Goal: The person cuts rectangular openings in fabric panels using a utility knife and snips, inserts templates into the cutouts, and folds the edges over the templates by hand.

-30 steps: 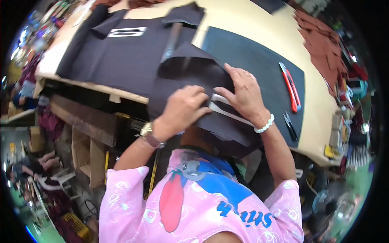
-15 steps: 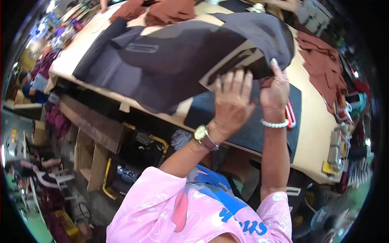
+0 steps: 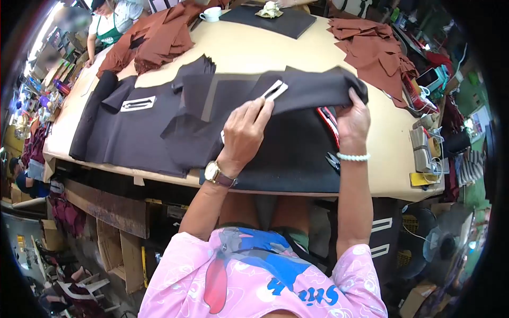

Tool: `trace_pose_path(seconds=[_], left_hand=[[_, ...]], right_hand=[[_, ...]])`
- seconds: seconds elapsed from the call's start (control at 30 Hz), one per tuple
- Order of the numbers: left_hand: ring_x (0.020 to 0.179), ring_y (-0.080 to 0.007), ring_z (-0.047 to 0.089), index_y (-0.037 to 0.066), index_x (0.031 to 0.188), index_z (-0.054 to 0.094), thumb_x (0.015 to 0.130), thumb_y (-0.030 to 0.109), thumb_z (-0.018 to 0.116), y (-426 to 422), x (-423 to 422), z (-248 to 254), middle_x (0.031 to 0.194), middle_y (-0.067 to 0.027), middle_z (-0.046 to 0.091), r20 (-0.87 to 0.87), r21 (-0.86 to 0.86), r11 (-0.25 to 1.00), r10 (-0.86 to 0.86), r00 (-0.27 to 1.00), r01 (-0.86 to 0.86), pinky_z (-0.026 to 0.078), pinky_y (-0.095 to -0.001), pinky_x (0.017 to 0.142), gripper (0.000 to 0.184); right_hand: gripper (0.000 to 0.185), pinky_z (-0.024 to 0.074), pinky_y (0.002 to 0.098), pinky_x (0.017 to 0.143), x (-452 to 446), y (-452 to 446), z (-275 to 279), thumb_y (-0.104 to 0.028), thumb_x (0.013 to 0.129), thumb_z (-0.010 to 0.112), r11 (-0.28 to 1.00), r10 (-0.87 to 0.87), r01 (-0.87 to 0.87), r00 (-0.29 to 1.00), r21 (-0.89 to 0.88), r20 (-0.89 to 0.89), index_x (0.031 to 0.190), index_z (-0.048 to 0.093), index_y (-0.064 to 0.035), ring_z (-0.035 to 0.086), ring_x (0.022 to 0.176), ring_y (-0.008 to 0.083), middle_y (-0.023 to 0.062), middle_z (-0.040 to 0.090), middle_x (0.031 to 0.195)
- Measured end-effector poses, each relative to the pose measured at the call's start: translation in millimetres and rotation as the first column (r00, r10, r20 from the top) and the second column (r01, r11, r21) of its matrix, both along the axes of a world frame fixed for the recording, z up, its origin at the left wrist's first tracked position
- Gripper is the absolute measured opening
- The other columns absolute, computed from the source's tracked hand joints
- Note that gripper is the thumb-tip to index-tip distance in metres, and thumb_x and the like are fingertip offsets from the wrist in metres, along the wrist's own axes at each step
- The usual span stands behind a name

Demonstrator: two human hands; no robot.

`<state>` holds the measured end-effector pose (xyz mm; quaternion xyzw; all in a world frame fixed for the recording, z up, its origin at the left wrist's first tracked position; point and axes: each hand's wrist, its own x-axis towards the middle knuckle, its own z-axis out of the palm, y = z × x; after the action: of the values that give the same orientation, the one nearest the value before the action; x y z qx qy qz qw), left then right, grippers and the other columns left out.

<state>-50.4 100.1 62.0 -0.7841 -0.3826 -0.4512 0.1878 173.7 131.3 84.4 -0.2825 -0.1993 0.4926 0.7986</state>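
Head view: dark cloth (image 3: 315,91) lies within right grip (image 3: 353,122).

White cup (image 3: 211,14) between rust-coloured cloth piles (image 3: 371,53) — person (image 3: 107,24) in green apron (image 3: 110,36), upper left

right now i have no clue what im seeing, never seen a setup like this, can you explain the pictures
There is no machine here: a person works with two bare hands. The view comes from one camera worn on the head, looking forward and down. The right hand grips one end of a dark fabric piece; the left hand touches it beside a white slotted patch. On the table lie a dark mat, a red cutter, small snips, reddish-brown fabric pieces and a white cup.
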Motion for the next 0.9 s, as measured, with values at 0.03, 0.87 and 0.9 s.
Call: trace_pose_path(seconds=[0.03, 0.87, 0.9], left_hand=[[0.085, -0.0252, 0.063, 0.004, 0.104, 0.062, 0.074, -0.004, 0.056, 0.0, -2.2, -2.0, 0.099, -0.0104, 0.063, -0.026, -0.019, 0.999, -0.029, 0.999, 0.029, 0.051, -0.0341, 0.073, 0.032], [0.081, -0.0285, 0.061, 0.001, 0.106, 0.061, 0.078, 0.005, 0.063, -50.7, 2.6, -44.5, 0.088, -0.0146, 0.062, 0.356, -0.731, 0.577, -0.135, 0.925, 0.365, 0.047, -0.0361, 0.074, 0.029], [0.081, -0.0289, 0.061, 0.001, 0.105, 0.061, 0.077, 0.005, 0.064, -50.7, 3.2, -45.7, 0.087, -0.0147, 0.062, 0.324, -0.724, 0.6, -0.14, 0.935, 0.341, 0.047, -0.0365, 0.073, 0.028]], right_hand=[[0.021, 0.0516, 0.0392, 0.078, 13.2, -5.3, -1.9, -0.003, 0.087, 0.052, 1.0, -0.01, 0.011, 1.0, -0.028, 0.028, 0.108, 0.057, -0.0033, 0.061, 0.092, 0.0214, 0.0097, 0.062, 0.105], [0.012, 0.0499, 0.0357, 0.065, -29.4, -110.1, -8.4, -0.008, 0.083, 0.06, 0.991, -0.079, -0.117, -0.081, 0.069, 0.994, 0.093, 0.064, -0.0028, 0.063, 0.074, 0.03, 0.0149, 0.065, 0.085], [0.012, 0.0499, 0.0378, 0.065, -41.7, -109.7, -16.5, -0.009, 0.082, 0.059, 0.975, 0.012, -0.222, -0.086, -0.031, 0.996, 0.092, 0.063, -0.0033, 0.063, 0.076, 0.0315, 0.0153, 0.065, 0.086]])
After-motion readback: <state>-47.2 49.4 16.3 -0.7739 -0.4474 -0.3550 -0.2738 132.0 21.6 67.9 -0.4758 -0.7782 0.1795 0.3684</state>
